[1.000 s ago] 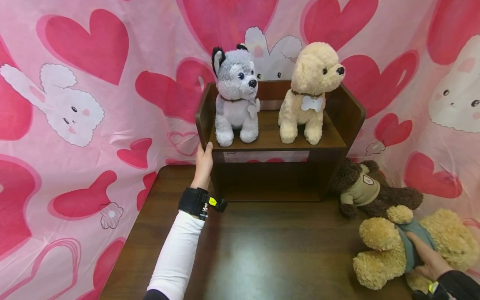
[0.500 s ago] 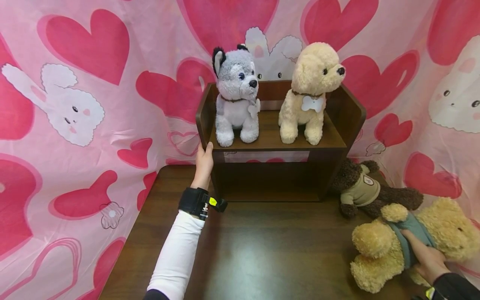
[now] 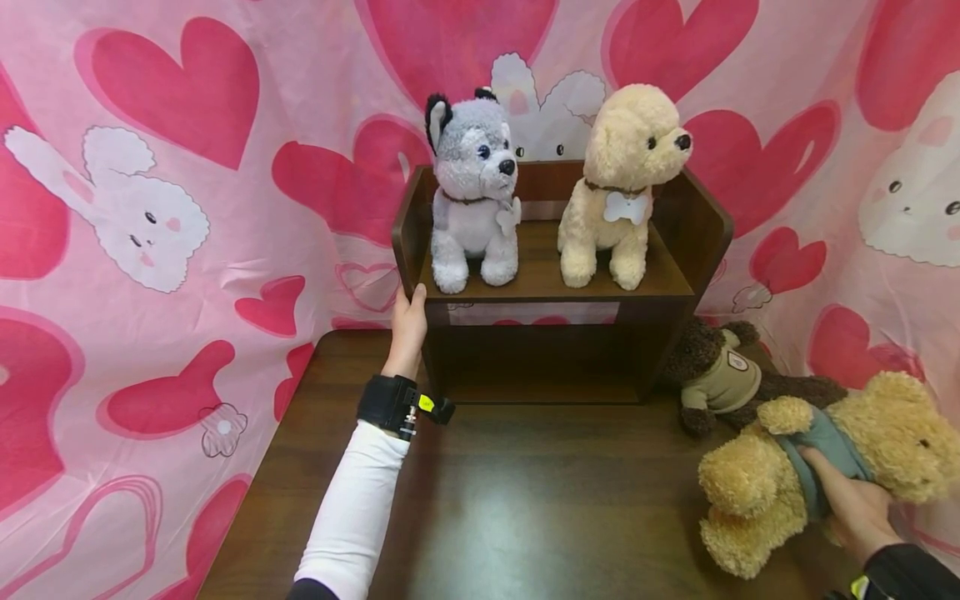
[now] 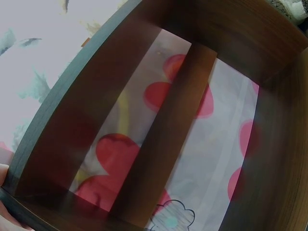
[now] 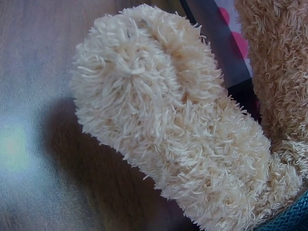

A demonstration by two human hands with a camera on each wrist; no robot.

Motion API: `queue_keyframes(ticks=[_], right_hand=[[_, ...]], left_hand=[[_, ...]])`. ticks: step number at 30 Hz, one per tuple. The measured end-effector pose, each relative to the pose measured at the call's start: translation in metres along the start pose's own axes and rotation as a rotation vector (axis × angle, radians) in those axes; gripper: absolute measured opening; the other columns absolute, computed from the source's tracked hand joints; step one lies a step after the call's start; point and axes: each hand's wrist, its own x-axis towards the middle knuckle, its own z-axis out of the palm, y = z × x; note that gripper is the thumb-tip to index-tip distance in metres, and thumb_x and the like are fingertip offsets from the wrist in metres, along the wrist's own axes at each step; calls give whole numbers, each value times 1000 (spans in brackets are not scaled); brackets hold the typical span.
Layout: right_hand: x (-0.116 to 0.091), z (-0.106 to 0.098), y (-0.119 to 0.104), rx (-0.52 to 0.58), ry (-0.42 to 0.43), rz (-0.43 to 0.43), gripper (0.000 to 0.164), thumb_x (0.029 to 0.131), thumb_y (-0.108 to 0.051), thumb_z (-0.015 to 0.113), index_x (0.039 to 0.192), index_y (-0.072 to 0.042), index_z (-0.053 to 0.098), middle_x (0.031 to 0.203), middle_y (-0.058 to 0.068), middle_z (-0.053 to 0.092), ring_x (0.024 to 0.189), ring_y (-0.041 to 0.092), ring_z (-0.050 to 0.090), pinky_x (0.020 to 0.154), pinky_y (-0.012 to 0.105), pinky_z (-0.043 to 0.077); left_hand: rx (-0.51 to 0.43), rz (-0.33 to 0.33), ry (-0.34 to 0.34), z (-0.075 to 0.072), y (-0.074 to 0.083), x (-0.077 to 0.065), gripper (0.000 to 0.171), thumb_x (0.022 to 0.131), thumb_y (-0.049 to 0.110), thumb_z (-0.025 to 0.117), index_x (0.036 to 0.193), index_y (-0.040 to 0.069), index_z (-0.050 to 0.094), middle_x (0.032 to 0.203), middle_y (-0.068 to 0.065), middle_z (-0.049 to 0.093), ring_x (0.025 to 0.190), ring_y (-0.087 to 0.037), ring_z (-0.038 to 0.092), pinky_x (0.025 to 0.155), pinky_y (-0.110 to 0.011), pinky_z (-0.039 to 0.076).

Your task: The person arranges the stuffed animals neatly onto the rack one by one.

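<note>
My left hand [image 3: 408, 329] grips the left side of a dark wooden shelf [image 3: 536, 271], thumb at the upper board's front corner. In the left wrist view, only a bit of its fingers [image 4: 4, 174] shows beside the shelf board [image 4: 168, 134]. At the right, my right hand [image 3: 855, 508] holds a golden teddy bear [image 3: 738, 475] in a blue-green shirt round its middle. The bear lies sideways, head to the right. One shaggy leg [image 5: 144, 101] fills much of the right wrist view. A grey plush husky [image 3: 472, 158] and a cream plush dog [image 3: 626, 137] sit on the shelf top.
A dark brown teddy bear [image 3: 723, 383] in a khaki shirt lies right of the shelf, partly behind the golden bear. The shelf stands at the back of a wooden table [image 3: 525, 492]. A pink cloth [image 3: 172, 333] with hearts and rabbits hangs around.
My right hand has raised the golden bear and shifted it slightly up and left in the head view, turning its face more into sight. The left hand and shelf have stayed put.
</note>
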Motion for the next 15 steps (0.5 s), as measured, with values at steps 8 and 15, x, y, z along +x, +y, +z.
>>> queue_keyframes(ticks=[8, 15], right_hand=[[-2, 7, -6, 215, 71, -108, 86, 74, -35, 73, 131, -28, 8, 107, -22, 25, 96, -5, 33, 74, 10, 39], [-4, 11, -9, 135, 139, -174, 99, 75, -35, 71, 140, -26, -3, 138, -14, 13, 126, 4, 13, 108, 23, 12]], left_hand=[[9, 25, 18, 1, -2, 1, 51, 98, 25, 38, 143, 5, 24, 147, -11, 26, 134, -21, 22, 110, -37, 17], [17, 1, 18, 1, -1, 2, 53, 98, 26, 38, 144, 5, 22, 148, -11, 24, 135, -21, 20, 110, -37, 16]])
